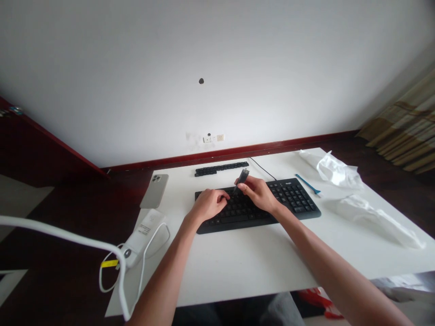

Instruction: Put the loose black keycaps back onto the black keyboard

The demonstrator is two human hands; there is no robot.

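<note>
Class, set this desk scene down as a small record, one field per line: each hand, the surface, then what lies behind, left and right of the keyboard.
Left hand: fingers curled at the black plastic keyboard; grip unclear
Right hand: holds a dark grey handheld tool, upright but tilted, over the keys
Surface: white rectangular table
Behind: strip of small black keycap-like pieces
Left: silver-grey phone, cameras up; white oblong device with cable
Right: slim blue tool; crumpled white plastic wrappers
</note>
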